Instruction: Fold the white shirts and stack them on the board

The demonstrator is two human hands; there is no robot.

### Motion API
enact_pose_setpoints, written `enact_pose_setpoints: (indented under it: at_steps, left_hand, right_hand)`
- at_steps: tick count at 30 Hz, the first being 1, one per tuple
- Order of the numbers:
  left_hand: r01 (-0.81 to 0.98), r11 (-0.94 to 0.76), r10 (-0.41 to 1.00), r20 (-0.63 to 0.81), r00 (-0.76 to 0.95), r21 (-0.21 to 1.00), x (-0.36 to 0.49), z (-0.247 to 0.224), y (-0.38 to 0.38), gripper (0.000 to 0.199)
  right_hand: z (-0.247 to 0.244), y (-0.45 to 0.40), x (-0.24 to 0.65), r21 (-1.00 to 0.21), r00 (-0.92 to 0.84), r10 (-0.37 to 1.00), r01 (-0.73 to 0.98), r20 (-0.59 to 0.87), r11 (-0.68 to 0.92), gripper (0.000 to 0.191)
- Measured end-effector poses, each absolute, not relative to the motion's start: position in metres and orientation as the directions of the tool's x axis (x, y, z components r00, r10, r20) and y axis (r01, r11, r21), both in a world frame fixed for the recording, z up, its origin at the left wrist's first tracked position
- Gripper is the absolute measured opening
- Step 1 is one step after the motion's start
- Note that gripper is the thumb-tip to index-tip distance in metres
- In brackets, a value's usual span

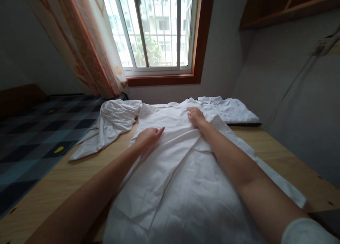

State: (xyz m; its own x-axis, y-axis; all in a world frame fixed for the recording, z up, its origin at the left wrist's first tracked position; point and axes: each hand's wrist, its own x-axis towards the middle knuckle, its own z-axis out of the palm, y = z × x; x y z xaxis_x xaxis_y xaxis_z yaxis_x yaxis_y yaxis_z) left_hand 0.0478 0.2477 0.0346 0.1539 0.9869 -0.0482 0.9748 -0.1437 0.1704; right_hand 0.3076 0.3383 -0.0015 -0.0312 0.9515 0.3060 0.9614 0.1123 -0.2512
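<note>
White garment (191, 187) touches left hand (150, 134) and right hand (196, 116), pinching or flat I cannot tell; uneven tugging could crease it.

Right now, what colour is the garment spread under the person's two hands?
The garment is white, seen best in the head view, the only one here.

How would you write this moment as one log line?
left hand: on white shirt | right hand: on shirt, farther forward | shirt: spread on table
</note>
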Motion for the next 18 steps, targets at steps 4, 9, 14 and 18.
enact_pose_setpoints:
  at_steps: [4,9,14,18]
  left_hand:
    - [0.969,-0.155,0.987,0.000,0.158,0.191,0.047,0.026,0.225,0.051]
    - [0.978,-0.159,0.987,0.059,0.152,0.132,0.051,0.022,0.213,0.045]
    - [0.993,-0.118,0.989,0.092,0.119,-0.020,0.040,0.039,0.221,0.043]
    - [0.987,-0.155,0.985,0.074,0.159,-0.046,0.022,0.039,0.229,0.042]
  right_hand:
    - [-0.019,0.335,0.303,-0.195,-0.012,0.965,0.979,0.263,0.066,0.049]
    - [-0.024,0.332,0.305,-0.187,0.002,0.974,0.982,0.225,0.041,0.052]
    - [-0.017,0.330,0.305,-0.234,0.035,0.977,0.972,0.209,0.015,0.058]
    - [-0.015,0.327,0.304,-0.243,0.032,0.979,0.970,0.200,0.018,0.058]
